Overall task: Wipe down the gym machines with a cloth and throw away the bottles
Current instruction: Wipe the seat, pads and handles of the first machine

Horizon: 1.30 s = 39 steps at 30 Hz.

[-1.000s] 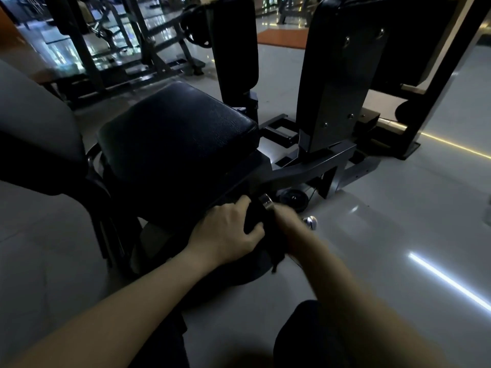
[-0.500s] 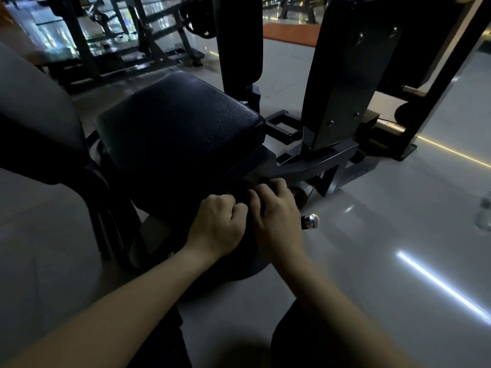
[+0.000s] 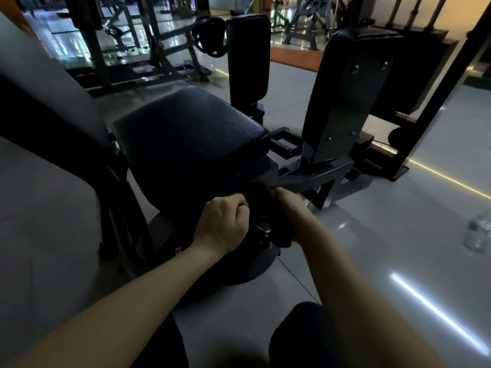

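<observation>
Grained black leatherette seat pad [image 3: 190, 134], matt metal frame [image 3: 316, 176] — glossy tiled floor [image 3: 385, 235], clear plastic bottle [image 3: 478, 235].

Blurry bottle [image 3: 477, 233] at right edge.

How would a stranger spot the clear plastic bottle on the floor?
Start at the black padded seat and look right across the glossy grey floor to the picture's edge. The clear plastic bottle stands there, beyond the white light streak. It alone is see-through and stands clear of the dark machines.
</observation>
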Tool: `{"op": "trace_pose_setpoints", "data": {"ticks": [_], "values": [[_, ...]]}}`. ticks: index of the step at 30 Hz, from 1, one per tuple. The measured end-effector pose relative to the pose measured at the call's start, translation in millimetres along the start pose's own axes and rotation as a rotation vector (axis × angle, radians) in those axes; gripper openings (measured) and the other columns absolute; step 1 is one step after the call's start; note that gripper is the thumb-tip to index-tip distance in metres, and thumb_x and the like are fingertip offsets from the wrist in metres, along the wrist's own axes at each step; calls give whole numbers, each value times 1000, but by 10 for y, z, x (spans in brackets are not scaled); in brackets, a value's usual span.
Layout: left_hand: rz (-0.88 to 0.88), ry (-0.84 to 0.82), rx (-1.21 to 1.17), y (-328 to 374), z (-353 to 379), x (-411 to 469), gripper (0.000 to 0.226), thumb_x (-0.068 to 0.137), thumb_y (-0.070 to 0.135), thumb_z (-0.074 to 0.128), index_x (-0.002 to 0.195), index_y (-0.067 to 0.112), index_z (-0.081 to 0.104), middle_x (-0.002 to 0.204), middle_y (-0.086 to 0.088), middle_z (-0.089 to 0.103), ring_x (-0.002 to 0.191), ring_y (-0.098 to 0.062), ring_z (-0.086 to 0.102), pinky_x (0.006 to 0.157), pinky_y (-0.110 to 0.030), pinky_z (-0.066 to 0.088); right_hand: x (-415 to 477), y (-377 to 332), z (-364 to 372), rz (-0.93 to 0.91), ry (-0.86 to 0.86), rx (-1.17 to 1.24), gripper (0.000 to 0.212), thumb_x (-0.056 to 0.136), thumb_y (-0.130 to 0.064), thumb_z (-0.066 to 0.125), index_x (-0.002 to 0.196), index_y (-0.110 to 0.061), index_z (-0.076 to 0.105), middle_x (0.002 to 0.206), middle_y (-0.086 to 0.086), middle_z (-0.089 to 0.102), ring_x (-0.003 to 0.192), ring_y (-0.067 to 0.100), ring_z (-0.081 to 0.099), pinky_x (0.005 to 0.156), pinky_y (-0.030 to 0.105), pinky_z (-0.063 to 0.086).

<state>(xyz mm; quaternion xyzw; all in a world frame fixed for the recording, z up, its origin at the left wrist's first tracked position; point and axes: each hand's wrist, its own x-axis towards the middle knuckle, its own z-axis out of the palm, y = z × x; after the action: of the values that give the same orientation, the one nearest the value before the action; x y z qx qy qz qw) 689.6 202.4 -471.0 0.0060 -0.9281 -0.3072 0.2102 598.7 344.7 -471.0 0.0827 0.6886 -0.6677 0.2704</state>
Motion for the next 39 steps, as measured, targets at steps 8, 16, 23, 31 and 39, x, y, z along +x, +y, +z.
{"op": "trace_pose_setpoints", "data": {"ticks": [8, 16, 23, 31, 39], "values": [[-101, 80, -44, -29, -1, 15, 31, 86, 19, 37, 57, 19, 48, 53, 3, 53, 46, -13, 51, 47, -26, 35, -303, 572, 113, -920, 301, -789, 36, 100, -43, 43, 129, -29, 58, 132, 1, 44, 110, 12, 47, 89, 27, 46], [-105, -80, 194, -57, -263, -216, 26, 97, 21, 49, 79, 15, 67, 64, 2, 63, 58, -17, 61, 55, -29, 42, -55, -178, 145, -257, 158, -621, 32, 97, -35, 47, 74, -12, 52, 74, 7, 57, 62, 21, 52, 57, 33, 41], [-36, -123, 757, -129, -413, -571, 60, 100, 55, 28, 82, 21, 73, 83, 0, 68, 85, -21, 60, 79, -37, 46, -364, -47, 225, -26, 127, 188, 28, 98, -32, 49, 83, -12, 62, 76, 9, 65, 63, 21, 63, 55, 27, 49], [-243, -339, 364, -184, -614, -401, 40, 101, 35, 45, 68, 15, 55, 94, -2, 52, 97, -25, 56, 85, -40, 47, -645, 704, 1081, -229, 380, 303, 28, 106, -34, 37, 98, -15, 56, 86, 4, 64, 77, 16, 61, 64, 26, 44], [-162, -153, 251, -424, -648, -611, 31, 93, 26, 49, 90, 11, 75, 87, 2, 57, 88, -16, 53, 79, -34, 47, -656, 574, 681, -132, 218, 132, 26, 101, -36, 46, 104, -13, 59, 95, 7, 68, 88, 22, 66, 78, 38, 55]]}}
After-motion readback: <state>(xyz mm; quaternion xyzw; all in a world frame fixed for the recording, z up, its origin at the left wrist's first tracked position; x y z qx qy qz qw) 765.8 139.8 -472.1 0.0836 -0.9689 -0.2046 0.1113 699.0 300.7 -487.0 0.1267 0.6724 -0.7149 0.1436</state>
